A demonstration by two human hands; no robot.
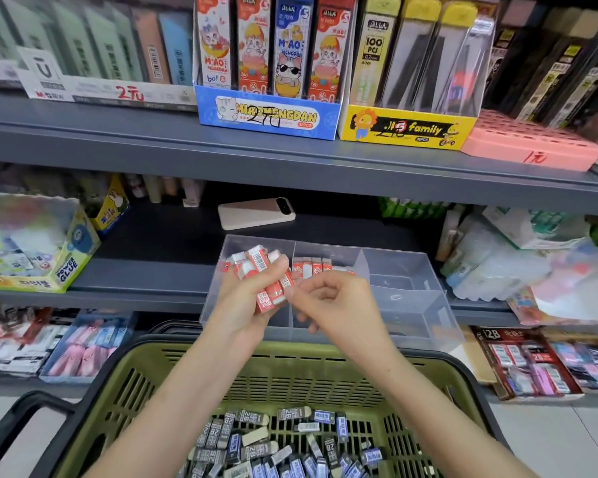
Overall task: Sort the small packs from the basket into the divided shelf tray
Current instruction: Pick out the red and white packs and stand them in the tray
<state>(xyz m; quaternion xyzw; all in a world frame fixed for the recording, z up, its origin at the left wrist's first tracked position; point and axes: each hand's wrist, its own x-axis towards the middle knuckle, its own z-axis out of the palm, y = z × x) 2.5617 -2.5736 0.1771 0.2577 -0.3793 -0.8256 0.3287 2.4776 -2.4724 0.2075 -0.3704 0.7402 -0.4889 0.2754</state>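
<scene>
Over the clear divided tray (411,263) on the shelf we log: left hand (242,305), grip closed round a bundle of red-and-white packs (261,270), long axes pointing up and away; right hand (335,301), fingers curled, grip pinching the bundle's near end (contact partly hidden). The filed row (311,267) stands just right of the bundle, nearer the right hand. Dark packs (273,443) lie in the green basket (290,367).

The grey shelf (159,243) carries a clear divided tray (404,267), a pink phone (256,213) behind it, and a Power Glue box (49,263) at left.
</scene>
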